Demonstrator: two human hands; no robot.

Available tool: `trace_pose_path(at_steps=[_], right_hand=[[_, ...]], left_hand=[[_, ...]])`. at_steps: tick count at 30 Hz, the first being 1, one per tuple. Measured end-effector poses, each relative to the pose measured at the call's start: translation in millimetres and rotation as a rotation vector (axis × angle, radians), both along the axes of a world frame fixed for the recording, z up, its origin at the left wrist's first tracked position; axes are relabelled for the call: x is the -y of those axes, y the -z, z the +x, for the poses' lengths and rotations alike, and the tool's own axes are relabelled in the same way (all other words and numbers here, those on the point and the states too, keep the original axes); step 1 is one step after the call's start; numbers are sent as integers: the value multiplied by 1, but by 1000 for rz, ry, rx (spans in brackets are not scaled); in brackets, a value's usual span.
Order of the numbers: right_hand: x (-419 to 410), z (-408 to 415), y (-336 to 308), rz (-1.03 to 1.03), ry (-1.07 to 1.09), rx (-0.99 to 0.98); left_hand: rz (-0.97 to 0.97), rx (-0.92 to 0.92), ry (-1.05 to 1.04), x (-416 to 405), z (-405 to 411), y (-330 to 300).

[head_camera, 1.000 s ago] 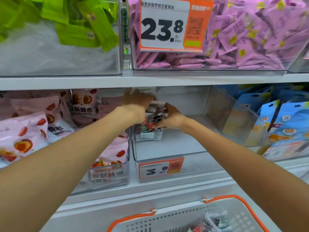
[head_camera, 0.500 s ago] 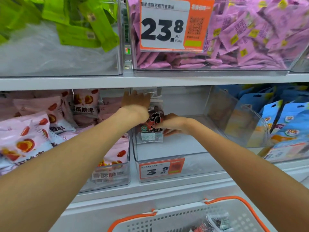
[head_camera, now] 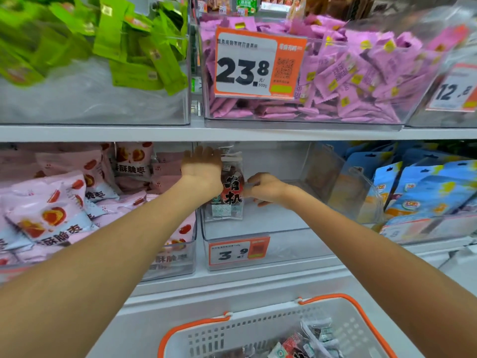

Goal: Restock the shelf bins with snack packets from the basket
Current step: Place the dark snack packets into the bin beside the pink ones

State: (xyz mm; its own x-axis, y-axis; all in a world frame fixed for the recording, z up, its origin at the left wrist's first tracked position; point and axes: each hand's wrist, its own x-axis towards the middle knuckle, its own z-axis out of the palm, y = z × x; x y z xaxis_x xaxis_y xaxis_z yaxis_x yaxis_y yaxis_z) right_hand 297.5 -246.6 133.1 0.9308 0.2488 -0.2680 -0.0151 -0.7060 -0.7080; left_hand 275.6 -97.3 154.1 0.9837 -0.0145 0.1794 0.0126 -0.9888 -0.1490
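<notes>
- In the middle bin of the lower shelf, we stand one snack packet upright against the bin's left wall, its printed face turned out toward us.
- Our left hand reaches over the packet's top edge; the fingers curve behind it and are hidden, so we cannot tell whether they clasp the top or only lean on it.
- Our right hand meets the packet's right edge about halfway up, fingertips bent in a light pinch on the film.
- The packet's long axis runs close to vertical, sealed top near the underside of the shelf above, bottom seam on the bin floor; the large characters read top to bottom, so it points up.
- To do this step well, we judge the bottom seam should sit flat on the floor before either hand lets go, with the back leaning on something firm, because a lone soft pouch in a mostly bare bin is likely to slump forward.
- Keeping the face square to the front, above the orange price tag, would leave room to row further packets beside it.
- More packets lie in the white basket with orange handles below, so the restocking looks far from finished.
</notes>
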Motion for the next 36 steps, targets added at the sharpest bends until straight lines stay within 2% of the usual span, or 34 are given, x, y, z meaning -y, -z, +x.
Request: trace_pose_path(at_steps=[7,10,13,18,21,25,31,33,36], right_hand=[[22,-82,-42,148,-13,151],[26,-124,-37,172,-17,113],[29,-168,-2,182,-28,-25],[34,-225,88,-95,-135,-249],[37,-236,128,-264,-242,-258],[36,-226,175,-489,-451,-299],[31,-213,266,-690,-611,-215],[27,-213,295,-705,-631,-178],[21,-216,334,-658,-576,-230]], left_hand=[[-332,128,76,2,-90,-37],[-488,24,50,5,-134,-29],[-551,-128,77,7,-173,2],[-512,-447,55,8,-209,83],[-345,-556,54,8,-217,130],[-95,-719,167,4,-203,170],[-195,-977,235,2,-172,248],[-237,-1031,273,4,-178,280],[-286,-1190,321,9,-191,327]])
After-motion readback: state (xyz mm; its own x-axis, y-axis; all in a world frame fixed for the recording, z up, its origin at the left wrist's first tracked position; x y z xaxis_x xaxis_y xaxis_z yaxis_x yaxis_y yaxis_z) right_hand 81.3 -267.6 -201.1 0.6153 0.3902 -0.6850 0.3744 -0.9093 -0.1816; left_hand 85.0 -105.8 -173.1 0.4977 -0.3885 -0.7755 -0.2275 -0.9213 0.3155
